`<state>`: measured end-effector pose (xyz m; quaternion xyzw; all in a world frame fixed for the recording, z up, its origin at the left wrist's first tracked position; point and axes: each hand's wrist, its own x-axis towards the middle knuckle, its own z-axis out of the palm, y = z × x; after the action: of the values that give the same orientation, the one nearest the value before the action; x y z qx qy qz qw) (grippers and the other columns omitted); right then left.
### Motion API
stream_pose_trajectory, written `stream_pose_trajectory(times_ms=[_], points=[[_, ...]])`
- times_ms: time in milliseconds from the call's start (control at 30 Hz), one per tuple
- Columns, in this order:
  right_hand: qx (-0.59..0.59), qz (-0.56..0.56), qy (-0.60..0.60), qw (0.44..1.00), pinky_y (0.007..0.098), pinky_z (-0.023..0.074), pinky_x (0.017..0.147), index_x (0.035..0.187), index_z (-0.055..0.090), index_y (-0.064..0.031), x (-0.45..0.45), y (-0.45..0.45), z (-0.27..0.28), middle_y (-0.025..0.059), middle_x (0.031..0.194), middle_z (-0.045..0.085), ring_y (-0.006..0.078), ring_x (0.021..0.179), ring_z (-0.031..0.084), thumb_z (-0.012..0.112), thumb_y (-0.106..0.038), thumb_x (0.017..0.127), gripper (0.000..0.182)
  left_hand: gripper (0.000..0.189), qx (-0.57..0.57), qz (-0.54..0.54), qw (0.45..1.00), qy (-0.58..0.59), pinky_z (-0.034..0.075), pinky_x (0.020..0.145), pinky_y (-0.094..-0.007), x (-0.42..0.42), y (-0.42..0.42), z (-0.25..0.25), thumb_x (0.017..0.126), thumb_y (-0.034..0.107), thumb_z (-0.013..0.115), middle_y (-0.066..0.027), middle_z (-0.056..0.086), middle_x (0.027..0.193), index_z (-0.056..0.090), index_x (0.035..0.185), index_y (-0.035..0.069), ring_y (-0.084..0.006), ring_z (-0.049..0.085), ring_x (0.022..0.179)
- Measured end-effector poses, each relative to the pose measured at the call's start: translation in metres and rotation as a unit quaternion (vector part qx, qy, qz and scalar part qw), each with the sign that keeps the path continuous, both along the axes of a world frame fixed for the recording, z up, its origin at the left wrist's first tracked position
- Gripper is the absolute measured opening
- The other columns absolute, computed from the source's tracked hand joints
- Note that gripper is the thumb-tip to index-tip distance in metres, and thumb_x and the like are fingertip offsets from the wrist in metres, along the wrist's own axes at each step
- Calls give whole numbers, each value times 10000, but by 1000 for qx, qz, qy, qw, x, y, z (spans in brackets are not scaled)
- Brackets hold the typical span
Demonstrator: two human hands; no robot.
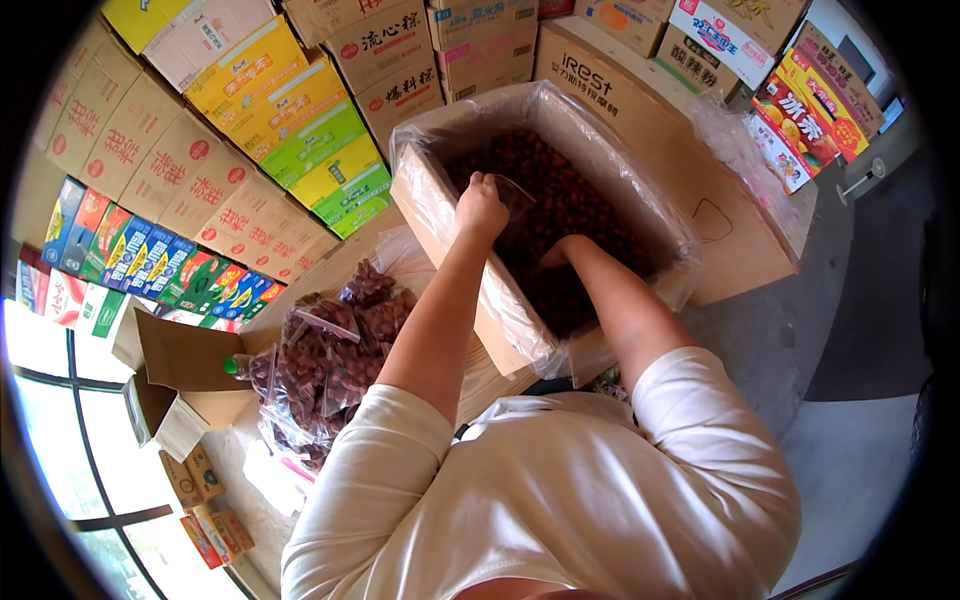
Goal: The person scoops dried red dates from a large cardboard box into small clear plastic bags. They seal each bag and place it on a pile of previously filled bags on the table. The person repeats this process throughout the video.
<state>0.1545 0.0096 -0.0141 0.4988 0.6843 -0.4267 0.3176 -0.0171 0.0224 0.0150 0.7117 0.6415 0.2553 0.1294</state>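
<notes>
A large cardboard box (450,196) lined with clear plastic stands before me, its lower part filled with dark red dried fruit, which look like jujubes (540,169). My left hand (484,204) is closed on the rim of a clear plastic bag (517,196) inside the box, near its left wall. Deeper in, my right hand (559,253) reaches into the fruit; its fingers are hidden in shadow, so I cannot tell what they hold. Left of my left forearm, several clear zip bags (330,360) filled with the same fruit lie in a pile.
Stacked cartons (225,217) line the left and far sides. A long cardboard box (630,97) lies beyond the lined box, with loose plastic film (735,150) on it. An open empty carton (191,352) and a green-capped bottle (234,366) sit left of the bagged fruit.
</notes>
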Motion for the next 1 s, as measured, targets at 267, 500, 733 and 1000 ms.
stream_pose_trajectory(times_ms=[267,500,733,1000], points=[[-101,-17,47,994,365,308,1074,1381,434,-56,-3,-24,0,118,1440,406,256,1302,391,610,-564,803,789,352,20,-2,999,-35,500,823,-444,3,-1,-1,677,52,518,-209,558,1059,575,1019,-10,-392,584,937],[-39,20,44,998,377,279,1089,1390,420,-63,-1,-32,2,131,1442,400,273,1328,349,584,-601,802,813,295,4,-6,1000,-22,512,808,-444,3,-1,-1,745,44,513,-190,525,1143,538,1036,0,-376,597,967],[-105,-54,4,993,501,254,1083,1457,292,-98,-11,-41,49,115,1528,229,299,1360,297,653,-635,716,983,298,-25,1,1000,-10,519,809,-431,2,-3,7,743,41,539,-181,525,1156,542,1039,6,-362,601,977],[-121,-118,-22,985,373,345,1028,1257,573,-83,2,-41,-12,106,1393,448,245,1250,418,727,-483,721,686,276,-28,-2,1000,-7,518,814,-432,4,-2,6,760,45,532,-178,530,1142,546,1032,6,-361,602,977]])
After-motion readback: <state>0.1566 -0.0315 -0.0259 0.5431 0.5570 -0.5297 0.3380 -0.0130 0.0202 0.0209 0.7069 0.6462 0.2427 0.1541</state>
